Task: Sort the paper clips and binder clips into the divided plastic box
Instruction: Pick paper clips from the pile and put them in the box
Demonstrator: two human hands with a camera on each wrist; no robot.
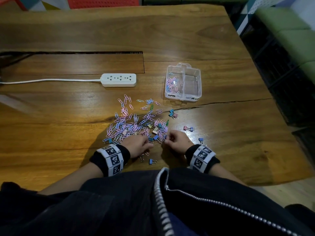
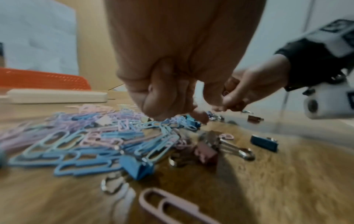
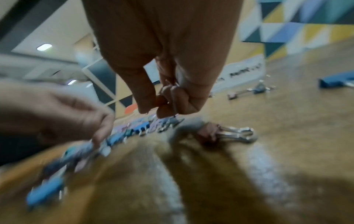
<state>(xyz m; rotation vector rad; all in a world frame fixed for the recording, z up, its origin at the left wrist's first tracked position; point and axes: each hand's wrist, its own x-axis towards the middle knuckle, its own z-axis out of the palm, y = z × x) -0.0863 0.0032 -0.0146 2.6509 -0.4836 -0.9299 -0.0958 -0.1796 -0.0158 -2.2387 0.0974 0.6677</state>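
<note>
Paper clips [image 1: 129,123] are lying in a loose pastel heap just ahead of both hands, with binder clips [image 1: 154,132] mixed into the heap's near edge and a few strays scattered beside and behind the wrists. The divided plastic box [image 1: 183,82] is sitting well ahead of the right hand [image 1: 175,141] — its left compartment is already holding some paper clips, while the right one is looking bare.

The right hand is hovering low with fingers curled, thumb and fingertips [image 3: 168,97] pinching something small and metallic, probably wire handles of a binder clip; blur is hiding exactly what. The left hand [image 1: 136,145] is reaching into the near edge of the heap with fingers bent down; whether it is actually gripping a clip cannot be told from these views.

Handling, as a judgement: paper clips are looking light, thin and coated, so they are likely sliding on the glossy table [image 1: 221,150] and tangling with each other — pinching one by its loop end is probably cleanest. Binder clips are looking stiffer and chunkier; the folded wire handles are giving the easiest hold, the coloured body second. Nothing here is looking fragile.
</note>
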